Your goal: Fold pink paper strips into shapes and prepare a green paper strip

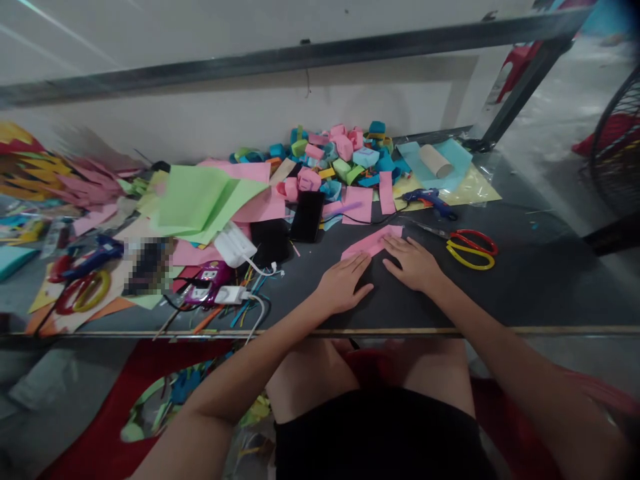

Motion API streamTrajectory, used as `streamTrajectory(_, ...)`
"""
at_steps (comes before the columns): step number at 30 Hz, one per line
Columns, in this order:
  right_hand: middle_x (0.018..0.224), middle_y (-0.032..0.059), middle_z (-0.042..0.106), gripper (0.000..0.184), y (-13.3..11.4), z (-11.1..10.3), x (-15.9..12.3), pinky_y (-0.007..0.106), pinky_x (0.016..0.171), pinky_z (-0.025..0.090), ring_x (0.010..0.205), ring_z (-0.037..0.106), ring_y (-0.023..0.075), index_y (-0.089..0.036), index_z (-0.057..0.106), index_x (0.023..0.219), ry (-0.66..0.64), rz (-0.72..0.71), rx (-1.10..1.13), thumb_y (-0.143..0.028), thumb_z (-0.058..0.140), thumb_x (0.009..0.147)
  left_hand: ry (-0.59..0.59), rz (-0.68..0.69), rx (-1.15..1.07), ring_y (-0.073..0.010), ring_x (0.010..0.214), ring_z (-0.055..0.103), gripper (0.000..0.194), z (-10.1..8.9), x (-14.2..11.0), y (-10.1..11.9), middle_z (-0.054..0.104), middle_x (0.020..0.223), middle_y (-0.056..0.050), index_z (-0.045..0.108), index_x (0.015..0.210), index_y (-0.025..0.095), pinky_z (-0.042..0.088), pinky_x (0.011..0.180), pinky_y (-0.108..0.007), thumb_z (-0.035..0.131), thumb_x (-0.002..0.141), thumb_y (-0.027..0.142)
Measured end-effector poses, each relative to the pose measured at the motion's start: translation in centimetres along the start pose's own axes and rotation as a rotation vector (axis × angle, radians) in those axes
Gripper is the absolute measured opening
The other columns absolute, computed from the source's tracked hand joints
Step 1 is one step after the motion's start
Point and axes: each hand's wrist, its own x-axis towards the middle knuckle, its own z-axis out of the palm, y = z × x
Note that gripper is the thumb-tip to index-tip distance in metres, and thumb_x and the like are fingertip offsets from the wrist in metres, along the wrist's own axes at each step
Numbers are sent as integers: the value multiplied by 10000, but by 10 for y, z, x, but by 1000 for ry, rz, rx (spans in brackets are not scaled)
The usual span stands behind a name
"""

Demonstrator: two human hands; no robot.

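The pink strip lies near the table's front edge, left of the scissors; left hand and right hand press it, fingers extended, not gripping; right of the scissors is open room.

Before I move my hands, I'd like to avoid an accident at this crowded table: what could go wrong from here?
The right hand might brush the scissors, whose blades point toward the pink strip. The blue glue gun lies by loose paper and could scorch or mark it if hot. The left forearm could snag the white cable hanging over the table edge.
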Motion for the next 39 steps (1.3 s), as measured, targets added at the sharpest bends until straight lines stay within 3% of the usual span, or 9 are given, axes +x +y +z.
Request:
streamTrajectory(6, 1596, 127, 490, 585, -18, 4, -4, 488, 1269, 316, 1497, 452, 253, -134, 475, 1566, -29, -274, 65, -366, 414, 1032, 19, -5, -17, -282, 1488, 477, 665, 5, 2, -3, 482, 1595, -191, 461, 1527, 78, 401, 1240, -443, 456, 1028, 518)
streamTrajectory(12, 1609, 113, 474, 563, 7, -1, -9, 513, 1254, 328, 1503, 443, 252, -174, 501, 1550, -36, -82, 33, -410, 373, 1055, 38, 6, -11, -263, 1499, 462, 663, 2, -2, 1, 458, 1617, -172, 423, 1558, 74, 402, 1240, -406, 467, 1039, 486)
streamTrajectory(15, 1600, 126, 485, 560, 18, -10, -8, 510, 1253, 320, 1485, 468, 261, -145, 522, 1532, -41, -28, -22, -398, 387, 1051, 76, 19, -16, -241, 1473, 498, 595, 3, 2, -7, 507, 1586, -152, 470, 1531, 93, 410, 1230, -392, 454, 1056, 451)
streamTrajectory(20, 1349, 196, 703, 507, -7, -15, 4, 480, 1196, 372, 1322, 607, 302, -42, 663, 1363, 35, 12, -225, -346, 420, 1039, 120, 24, 83, -225, 1288, 656, 375, -1, 32, -32, 728, 1333, -101, 683, 1299, 174, 516, 1074, -398, 421, 1085, 336)
streamTrajectory(23, 1222, 254, 739, 498, -26, -8, 11, 471, 1179, 374, 1268, 617, 332, 32, 715, 1235, 108, 45, -331, -330, 450, 1018, 154, 33, 180, -255, 1217, 681, 342, -4, 51, -37, 775, 1188, -121, 739, 1144, 160, 531, 1005, -401, 452, 1076, 332)
streamTrajectory(26, 1185, 285, 739, 537, -34, -1, 12, 455, 1113, 426, 1215, 638, 350, 73, 713, 1214, 121, 70, -360, -360, 465, 1015, 316, -39, 215, -280, 1350, 592, 414, -2, 65, -39, 668, 1409, -154, 643, 1366, 158, 507, 1060, -412, 521, 1050, 395)
streamTrajectory(28, 1206, 279, 738, 550, -32, -1, 11, 436, 1061, 453, 1195, 654, 343, 67, 698, 1250, 111, 75, -350, -369, 451, 1026, 362, -73, 215, -279, 1393, 559, 476, 2, 71, -43, 603, 1496, -151, 576, 1460, 172, 494, 1093, -419, 522, 1050, 408)
streamTrajectory(34, 1009, 177, 801, 384, -9, -19, 21, 394, 880, 510, 946, 730, 291, -99, 800, 1024, 104, 104, -263, -394, 555, 998, 186, 115, 151, -208, 1149, 701, 268, 11, 79, -61, 772, 1237, -71, 753, 1198, 195, 563, 983, -345, 545, 1045, 265)
streamTrajectory(39, 1297, 119, 745, 320, 15, -11, 44, 431, 1038, 517, 1205, 678, 273, -170, 767, 1227, 195, -158, -50, -269, 571, 995, 190, 118, 186, -220, 1102, 702, 304, 9, 79, -59, 766, 1233, -85, 767, 1153, 172, 577, 953, -358, 509, 1064, 307)
